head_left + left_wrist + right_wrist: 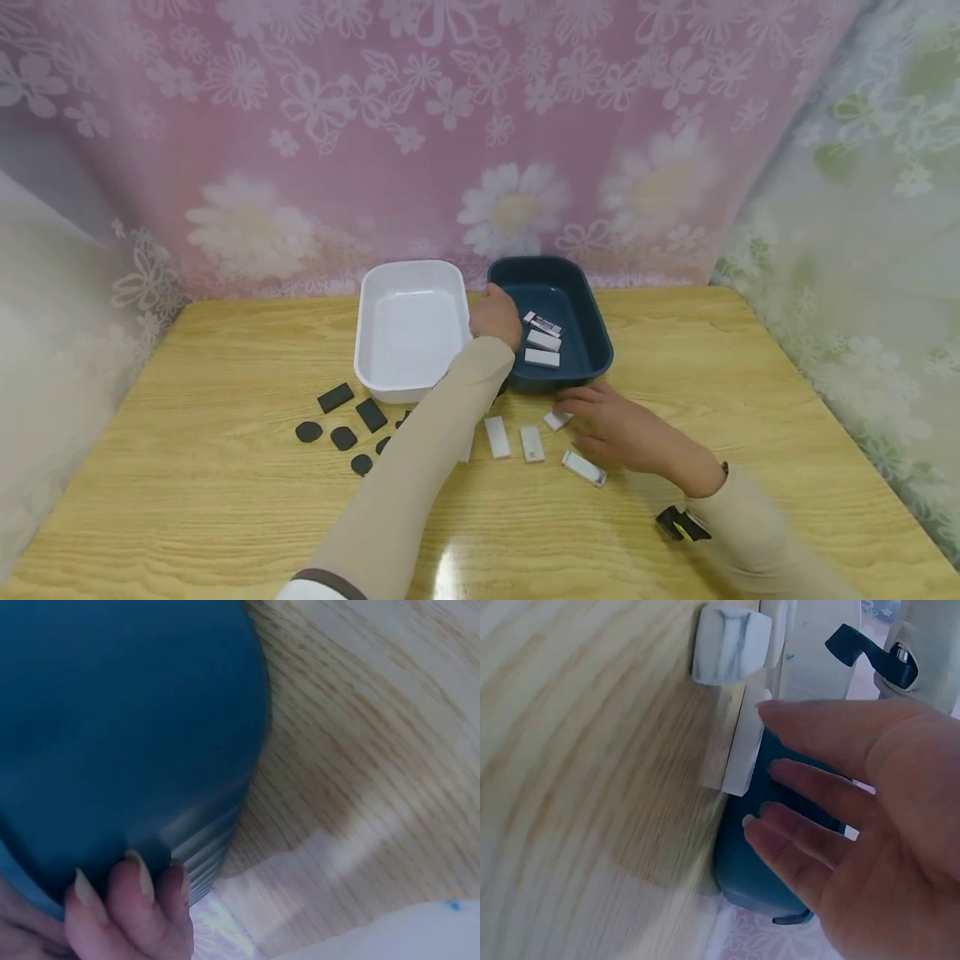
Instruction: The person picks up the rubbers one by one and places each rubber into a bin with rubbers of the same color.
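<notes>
My left hand point(497, 318) grips the left rim of the dark blue basin point(600, 333). In the left wrist view, its bent fingers point(127, 907) lie against the blue wall. Inside that basin lie two plain white blocks and one with a printed sleeve point(543, 324), which looks like an eraser. My right hand point(626, 429) is by the basin's front, its fingers loosely bent over a small white block point(557, 419). The right wrist view shows a white block point(746, 742) close to the thumb tip, not pinched. More white blocks point(532, 444) lie nearby on the table.
A white basin point(363, 350) stands left of the blue one. Before it lie several black pieces, some rectangular point(335, 397), some rounded point(308, 432); my left sleeve point(420, 467) partly covers the group. A pink floral curtain point(420, 150) hangs behind the wooden table point(187, 500).
</notes>
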`<state>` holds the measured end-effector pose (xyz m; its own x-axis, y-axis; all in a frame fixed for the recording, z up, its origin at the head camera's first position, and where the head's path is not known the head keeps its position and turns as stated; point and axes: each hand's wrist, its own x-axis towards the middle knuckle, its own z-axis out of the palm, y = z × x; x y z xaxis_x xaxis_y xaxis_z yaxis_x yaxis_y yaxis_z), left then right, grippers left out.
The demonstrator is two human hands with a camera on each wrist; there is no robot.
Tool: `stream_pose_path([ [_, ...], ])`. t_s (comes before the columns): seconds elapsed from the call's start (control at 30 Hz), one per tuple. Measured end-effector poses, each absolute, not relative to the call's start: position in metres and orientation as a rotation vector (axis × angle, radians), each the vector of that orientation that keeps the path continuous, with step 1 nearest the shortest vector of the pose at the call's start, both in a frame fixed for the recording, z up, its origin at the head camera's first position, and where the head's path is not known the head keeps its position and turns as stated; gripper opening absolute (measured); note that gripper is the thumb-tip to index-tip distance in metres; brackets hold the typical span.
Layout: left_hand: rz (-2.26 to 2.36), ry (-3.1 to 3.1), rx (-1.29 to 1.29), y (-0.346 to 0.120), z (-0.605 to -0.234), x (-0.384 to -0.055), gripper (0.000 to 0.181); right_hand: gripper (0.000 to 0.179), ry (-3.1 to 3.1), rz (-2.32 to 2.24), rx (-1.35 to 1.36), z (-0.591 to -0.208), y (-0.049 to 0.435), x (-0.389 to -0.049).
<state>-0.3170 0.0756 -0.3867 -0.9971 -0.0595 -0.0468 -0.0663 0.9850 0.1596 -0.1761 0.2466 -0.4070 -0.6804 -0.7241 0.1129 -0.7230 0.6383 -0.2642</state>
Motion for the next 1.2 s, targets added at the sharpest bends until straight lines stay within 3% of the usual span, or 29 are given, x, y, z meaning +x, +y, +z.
stream_pose_path([
  [0.33,0.186,3.067,-0.054,0.073,-0.391,-0.312,0.053,0.023,2.872,-0.426,-1.129,-0.415,0.242,-0.179],
  [0.83,0.215,3.094,-0.097,0.077,-0.391,-0.318,0.051,0.022,2.918,-0.333,-0.993,-0.410,0.234,-0.182],
  [1.2,0.232,3.089,-0.092,0.075,-0.389,-0.319,0.050,0.019,2.850,-0.477,-1.135,-0.405,0.243,-0.184],
])
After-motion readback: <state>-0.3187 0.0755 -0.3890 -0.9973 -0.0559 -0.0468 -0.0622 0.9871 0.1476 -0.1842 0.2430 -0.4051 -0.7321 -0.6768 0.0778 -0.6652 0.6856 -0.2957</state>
